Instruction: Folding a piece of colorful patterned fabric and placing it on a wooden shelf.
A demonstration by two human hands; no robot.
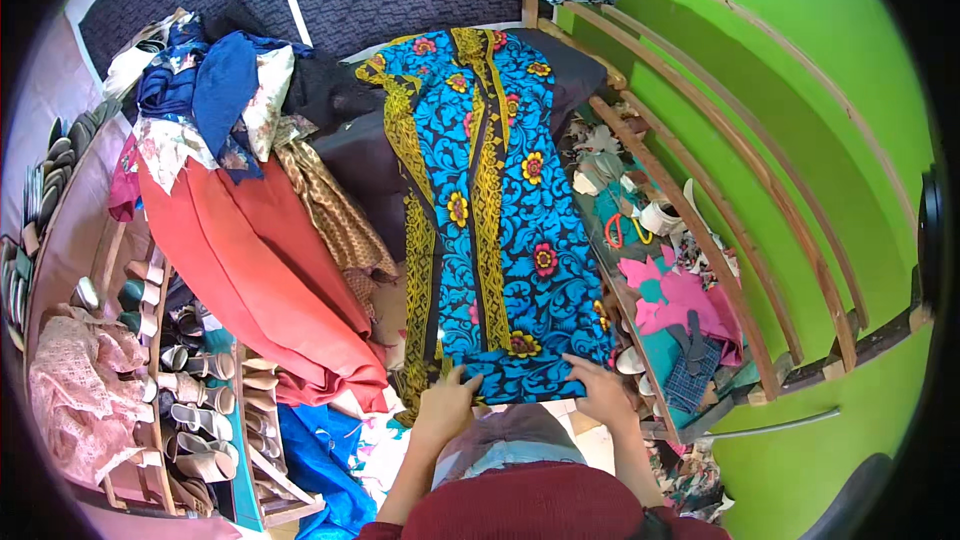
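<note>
A long piece of blue patterned fabric (545, 210) with yellow borders and red-and-yellow flowers lies lengthwise in front of me, over a dark surface. Its near end is folded over into a short, straight strip. My left hand (447, 406) grips the left corner of that end, thumb and fingers at the edge. At the right corner, my right hand (602, 392) also grips the cloth, with its fingers lying toward the fold. Between my hands the near edge runs fairly straight. Parts of the fingers are hidden under the fabric.
Left lie a coral-red cloth (250, 260) and a heap of blue and floral clothes (215, 90). A rack of shoes (205, 390) stands lower left. Wooden rails (700, 210) line the green wall; orange-handled scissors (614, 230) and pink scraps (672, 290) lie by them.
</note>
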